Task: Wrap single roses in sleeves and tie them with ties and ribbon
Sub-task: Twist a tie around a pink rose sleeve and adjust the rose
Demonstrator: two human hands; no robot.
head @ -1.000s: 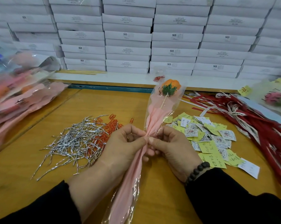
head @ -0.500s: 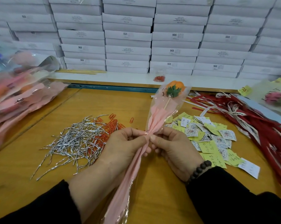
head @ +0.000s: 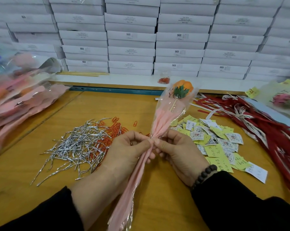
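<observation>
**A:** Where do we have the rose (head: 182,88) now?

**B:** Inside its sleeve (head: 164,124), held up off the bench (head: 166,194). The orange head points to about one o'clock, the pink tail runs down toward seven o'clock, so the long axis slants across the middle between our wrists.

**A:** And our hands?

**B:** Both meet at the gathered neck. Our left hand (head: 124,152) has its thumb and forefinger curled in, pinching the bunched sleeve from nine o'clock; our right hand (head: 179,152) pinches it from three o'clock, fingertips almost touching the left's. Whether a tie already sits in that pinch we cannot tell; something small glints there, but it is too fine to read.

**A:** Which hand is nearer for the next step?

**B:** Neither really; the neck lies between them. We judge the twist has to happen right at that point, across the stem's axis, with the tail hanging free below.

**A:** Supplies?

**B:** The silver ties (head: 77,144) lie at nine o'clock of the left hand, mixed with orange paper clips (head: 115,128). Paper tags (head: 214,140) sit just beyond the right hand at three o'clock, and the red ribbon (head: 257,120) farther out at two. Finished wrapped roses (head: 19,95) are piled at ten o'clock, white boxes (head: 130,37) stacked at twelve.
</observation>
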